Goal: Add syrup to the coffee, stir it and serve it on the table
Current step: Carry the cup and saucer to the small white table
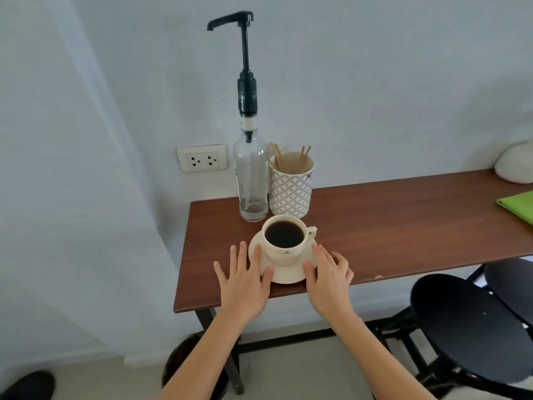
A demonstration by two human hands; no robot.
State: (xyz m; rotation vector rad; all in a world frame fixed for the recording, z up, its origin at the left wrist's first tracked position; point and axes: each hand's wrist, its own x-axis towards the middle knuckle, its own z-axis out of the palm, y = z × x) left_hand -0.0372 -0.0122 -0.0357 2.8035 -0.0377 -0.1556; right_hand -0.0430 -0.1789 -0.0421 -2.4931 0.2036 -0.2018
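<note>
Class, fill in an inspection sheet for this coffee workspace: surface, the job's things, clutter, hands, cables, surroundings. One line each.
Surface: brown wooden table, one small chip on its front edge.
Job's things: cup of black coffee on a saucer; clear syrup bottle with black pump behind it, apparently almost empty; patterned holder of wooden stir sticks beside the bottle.
Clutter: green cloth and a white object at the right end.
Hands: left hand and right hand open, fingertips at the saucer's rim.
Cables: nothing seen; wall socket unused.
Surroundings: black stools, bin under the table.
</note>
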